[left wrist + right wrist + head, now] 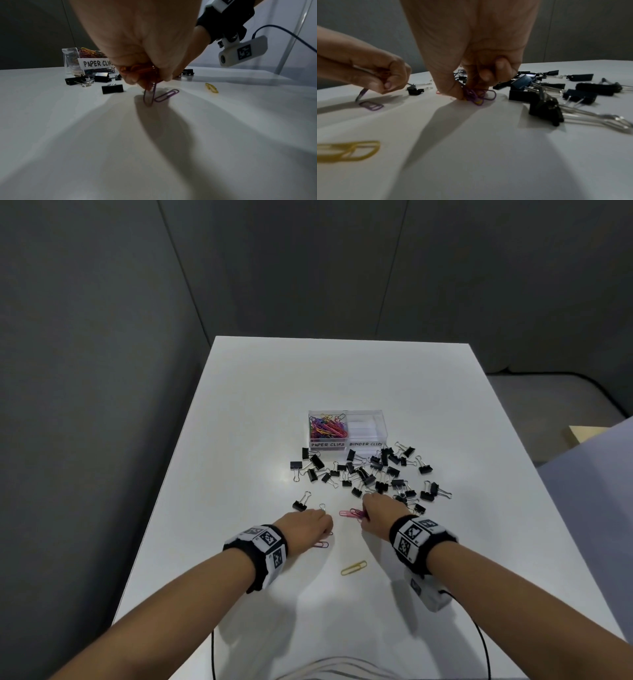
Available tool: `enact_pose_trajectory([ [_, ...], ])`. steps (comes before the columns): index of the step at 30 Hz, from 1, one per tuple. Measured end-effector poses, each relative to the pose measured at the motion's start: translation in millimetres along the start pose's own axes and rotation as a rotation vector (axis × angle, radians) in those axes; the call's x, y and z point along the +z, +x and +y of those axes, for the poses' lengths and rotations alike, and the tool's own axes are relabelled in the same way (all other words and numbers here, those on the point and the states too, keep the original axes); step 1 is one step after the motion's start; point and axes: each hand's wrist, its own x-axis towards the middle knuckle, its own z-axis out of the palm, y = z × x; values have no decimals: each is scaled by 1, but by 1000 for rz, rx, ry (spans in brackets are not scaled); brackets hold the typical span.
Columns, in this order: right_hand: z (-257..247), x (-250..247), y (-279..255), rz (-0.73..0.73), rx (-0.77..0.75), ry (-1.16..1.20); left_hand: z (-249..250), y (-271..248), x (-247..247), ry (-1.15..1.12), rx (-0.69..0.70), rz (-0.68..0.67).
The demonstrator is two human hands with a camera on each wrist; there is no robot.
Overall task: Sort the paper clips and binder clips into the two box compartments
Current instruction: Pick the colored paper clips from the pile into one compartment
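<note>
A clear two-compartment box (383,422) stands mid-table; its left half, labelled PAPER CLIPS, holds coloured paper clips (327,428), its right half, labelled BINDER CLIPS, shows none. Black binder clips (368,472) lie scattered in front of it. My left hand (308,527) pinches a bunch of paper clips (149,77), one purple clip hanging down to the table. A purple paper clip (166,95) lies flat beside it. My right hand (378,513) pinches purple and pink paper clips (477,94) against the table. A yellow paper clip (354,567) lies loose near me.
The white table (239,440) has dark grey walls behind and to the left. One binder clip (300,503) lies apart, left of the pile. A black cable (479,642) runs over the near table edge. Bare tabletop stretches left of the box and behind it.
</note>
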Motion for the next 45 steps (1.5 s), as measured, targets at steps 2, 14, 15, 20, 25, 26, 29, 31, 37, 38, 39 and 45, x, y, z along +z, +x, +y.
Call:
enact_pose_trajectory([
  [2,4,-3,1,-6,-9,22,2,3,-2,-50,-3,24],
  [14,26,-14,-9,24,-10,59,24,42,-29,-66,-115,142],
  [15,30,-14,-11,24,-5,57,27,46,-29,-63,-96,167],
  [20,40,-13,-19,9,-7,71,45,65,-29,-77,-71,193],
  [25,40,-16,-23,0,-35,73,50,71,-29,-6,-66,114],
  [26,40,-16,-23,-10,-47,72,48,71,-29,-11,-64,114],
  [29,41,-16,-21,-36,-54,138,41,70,-33,-70,-99,83],
  [31,46,-17,-20,-42,-31,213,37,65,-37,-117,-137,82],
  [37,65,-13,-23,-43,-6,232,19,57,-33,-141,-169,85],
  [38,66,-12,-24,-37,-3,206,20,57,-32,-127,-164,94],
  [39,68,-12,-25,-38,3,174,22,57,-31,-107,-151,108],
  [45,65,-15,-24,-48,-25,95,30,61,-42,32,-139,136],
])
